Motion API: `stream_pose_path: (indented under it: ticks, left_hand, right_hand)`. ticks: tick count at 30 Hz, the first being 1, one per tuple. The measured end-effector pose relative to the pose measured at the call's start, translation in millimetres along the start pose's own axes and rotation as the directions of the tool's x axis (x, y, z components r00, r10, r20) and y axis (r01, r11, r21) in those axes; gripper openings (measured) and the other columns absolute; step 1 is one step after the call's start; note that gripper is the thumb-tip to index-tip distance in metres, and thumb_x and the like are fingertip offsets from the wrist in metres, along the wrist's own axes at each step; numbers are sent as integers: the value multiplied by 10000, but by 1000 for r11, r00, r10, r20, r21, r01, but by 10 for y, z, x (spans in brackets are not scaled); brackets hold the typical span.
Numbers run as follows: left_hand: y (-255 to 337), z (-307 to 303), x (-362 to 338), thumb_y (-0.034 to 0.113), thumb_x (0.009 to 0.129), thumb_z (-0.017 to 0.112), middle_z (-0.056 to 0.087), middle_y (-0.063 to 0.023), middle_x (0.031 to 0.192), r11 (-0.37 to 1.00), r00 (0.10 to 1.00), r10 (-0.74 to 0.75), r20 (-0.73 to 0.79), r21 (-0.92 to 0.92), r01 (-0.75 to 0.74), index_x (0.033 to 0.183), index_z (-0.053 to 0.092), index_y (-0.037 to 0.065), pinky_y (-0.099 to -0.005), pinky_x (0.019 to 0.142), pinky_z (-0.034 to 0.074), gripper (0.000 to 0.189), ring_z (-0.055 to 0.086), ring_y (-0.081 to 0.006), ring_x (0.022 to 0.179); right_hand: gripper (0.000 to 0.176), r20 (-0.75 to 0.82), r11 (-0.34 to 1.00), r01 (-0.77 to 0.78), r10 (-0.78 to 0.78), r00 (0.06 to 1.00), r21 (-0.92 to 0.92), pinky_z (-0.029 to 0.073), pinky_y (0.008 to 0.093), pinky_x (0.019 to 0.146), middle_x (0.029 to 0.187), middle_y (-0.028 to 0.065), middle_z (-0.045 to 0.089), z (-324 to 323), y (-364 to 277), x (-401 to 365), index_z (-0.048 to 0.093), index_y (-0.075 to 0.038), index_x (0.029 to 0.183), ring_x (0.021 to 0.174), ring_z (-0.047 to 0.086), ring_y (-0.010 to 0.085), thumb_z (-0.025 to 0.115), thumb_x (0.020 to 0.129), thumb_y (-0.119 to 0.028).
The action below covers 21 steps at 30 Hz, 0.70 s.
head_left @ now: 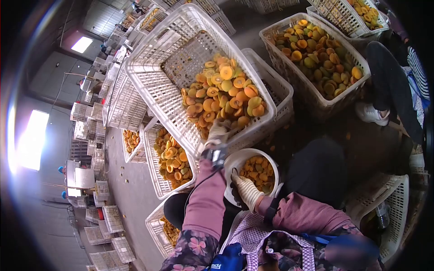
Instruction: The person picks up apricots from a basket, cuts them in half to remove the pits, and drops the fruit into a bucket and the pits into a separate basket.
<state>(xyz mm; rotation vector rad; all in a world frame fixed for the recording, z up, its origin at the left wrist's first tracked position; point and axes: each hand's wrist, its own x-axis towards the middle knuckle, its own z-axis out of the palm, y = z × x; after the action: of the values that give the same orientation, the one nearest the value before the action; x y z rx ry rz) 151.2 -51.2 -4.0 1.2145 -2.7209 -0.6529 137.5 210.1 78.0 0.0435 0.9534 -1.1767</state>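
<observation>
My left hand (219, 129), in a pale striped glove, reaches over the near wall of a tilted white plastic crate (158, 101). Its fingers are at the edge of a heap of halved apricots (226, 92) and are partly hidden there. Below, a white bucket (276, 171) holds small orange-brown pieces (257, 172) that look like apricot stones. My right hand (247, 187), in a similar glove with dark fingertips, is over the bucket's left side. Its fingers are curled, and whatever is in them is too small to make out.
Another crate (312, 100) of apricots stands at the upper right, near a seated person's leg (393, 86). More crates of apricot halves (174, 158) sit left of my arm. A white crate (398, 212) with a clear bottle (383, 214) stands right. Stacked crates (124, 99) line the left.
</observation>
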Motion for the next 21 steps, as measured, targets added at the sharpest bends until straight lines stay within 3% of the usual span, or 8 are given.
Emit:
stream_pose_path:
  ticks: [4,6,9,11,13,15,18,21]
  left_hand:
    - [371,21,210,272,740,722,590,-113,1008,914,921,-368,126,-131,383,1236,369,13,-329,780,458,662,553,-193,967]
    - [131,40,211,147,769,677,578,-91,1026,887,944,-291,157,-325,327,1195,382,10,-314,760,468,536,558,-185,925]
    - [303,-211,-317,149,885,473,562,-154,963,975,945,198,-262,-52,-218,1047,506,2,-341,942,358,222,514,-330,983]
    - [102,109,-714,198,933,395,569,-126,997,401,984,-89,-151,-910,-104,1094,484,26,-354,905,412,251,543,-280,961]
    - [630,-108,-1129,262,954,366,570,-120,995,-37,994,-83,75,-997,72,1087,483,57,-352,828,474,271,571,-241,911]
    - [963,-252,-1414,290,957,367,571,-123,988,76,999,-45,10,-997,13,1079,487,64,-344,802,486,284,575,-231,903]
    - [953,-228,-1642,291,958,379,555,-123,1023,-73,973,-151,175,-983,166,1115,474,46,-338,836,478,306,566,-223,931]
    - [735,29,-1748,203,960,394,476,-146,1220,212,964,-228,-135,-973,-86,1307,346,6,-362,925,438,402,504,-229,1093]
  right_hand:
    - [408,-38,998,-56,57,998,27,332,287,402,541,12,450,31,-55,13,517,-110,757,418,405,137,455,870,-497]
    - [405,-35,1000,-5,6,999,19,346,283,412,553,6,450,10,-56,36,530,-100,788,434,411,132,461,874,-490]
    - [366,-74,977,199,-204,976,-75,370,267,436,640,9,480,-66,-2,200,545,-72,882,504,434,113,482,891,-433]
    - [358,-71,963,254,-260,963,-86,385,271,459,680,19,496,-86,-29,220,543,-65,918,537,454,114,490,891,-418]
    - [381,-55,756,495,-568,821,-429,441,321,577,775,76,547,-166,96,433,531,-31,1036,641,514,182,499,895,-384]
    - [375,44,568,511,-641,767,-645,446,393,712,877,185,597,-167,20,292,518,-2,1092,777,556,356,462,909,-324]
    - [364,64,535,431,-572,818,-727,446,415,740,923,231,600,-117,-14,121,515,-5,1107,853,551,420,441,911,-303]
    - [413,62,488,412,-585,809,-769,457,448,718,892,254,601,-107,-21,72,457,-60,1198,846,566,428,421,906,-350]
